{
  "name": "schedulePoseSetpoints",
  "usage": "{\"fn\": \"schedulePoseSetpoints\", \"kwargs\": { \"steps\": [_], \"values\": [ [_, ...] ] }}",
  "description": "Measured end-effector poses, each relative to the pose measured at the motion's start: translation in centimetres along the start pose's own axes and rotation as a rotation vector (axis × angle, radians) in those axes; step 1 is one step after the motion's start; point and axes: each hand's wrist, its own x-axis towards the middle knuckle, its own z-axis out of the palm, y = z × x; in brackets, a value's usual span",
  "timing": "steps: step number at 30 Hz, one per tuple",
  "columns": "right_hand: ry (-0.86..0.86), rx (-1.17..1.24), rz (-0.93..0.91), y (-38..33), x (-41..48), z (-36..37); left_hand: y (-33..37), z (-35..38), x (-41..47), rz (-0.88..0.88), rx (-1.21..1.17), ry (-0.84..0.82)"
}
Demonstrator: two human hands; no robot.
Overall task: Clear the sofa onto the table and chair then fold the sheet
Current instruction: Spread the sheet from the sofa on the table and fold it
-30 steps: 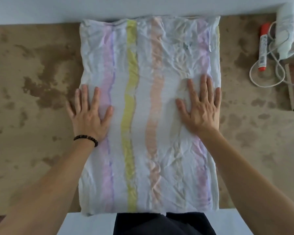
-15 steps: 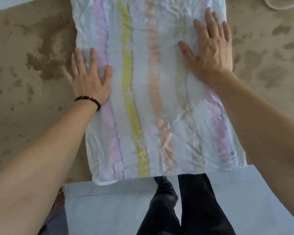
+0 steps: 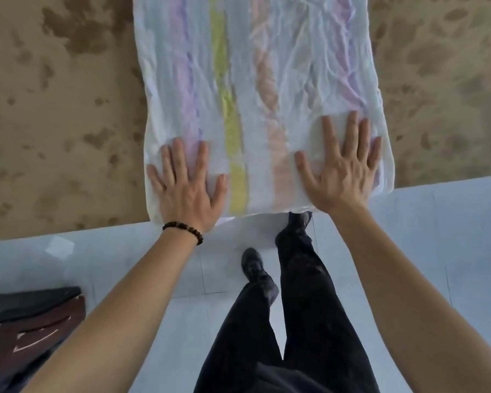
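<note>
The folded white sheet (image 3: pixel 255 80) with purple, yellow and peach stripes lies flat on the mottled brown surface (image 3: pixel 54 123), its near edge reaching the surface's front edge. My left hand (image 3: pixel 186 188) presses flat on the sheet's near left corner, fingers spread, a dark bead bracelet on the wrist. My right hand (image 3: pixel 340 168) presses flat on the near right corner, fingers spread too. Neither hand grips the cloth.
Pale floor tiles (image 3: pixel 437 236) lie below the brown surface's front edge. My legs in black trousers (image 3: pixel 292 307) stand between my arms. A dark brown and black object (image 3: pixel 31 327) sits at the lower left. A small white scrap (image 3: pixel 59 246) lies on the floor.
Both hands have slid down the sheet from its middle to its near edge. The view has tilted downwards, so the floor and my legs show and the items at the far right are out of frame.
</note>
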Motion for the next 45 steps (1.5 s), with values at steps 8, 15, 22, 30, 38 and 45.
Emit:
{"fn": "schedulePoseSetpoints", "kwargs": {
  "steps": [8,15,22,30,38,45],
  "values": [
    [0.308,0.1,-0.05,0.1,-0.5,0.5,0.5,-0.4,-0.9,-0.049,-0.23,0.345],
    [0.467,0.626,0.413,3.5,-10.3,6.4,1.1,4.0,-10.6,-0.666,-0.881,0.509],
    [-0.065,1.073,0.393,7.3,-8.5,10.0,-1.5,9.1,-7.2,-0.642,-1.347,0.167],
    [-0.432,0.944,0.394,10.2,-11.5,10.0,1.0,10.9,-14.1,-0.726,-1.393,-0.198],
    [-0.558,1.591,0.644,13.9,-18.6,6.8,3.1,8.7,-21.2,-0.769,-2.15,-0.147],
    [-0.63,1.607,0.77,12.4,-20.5,-3.2,6.6,-1.2,-24.0,-1.024,-2.121,-0.113]
  ]
}}
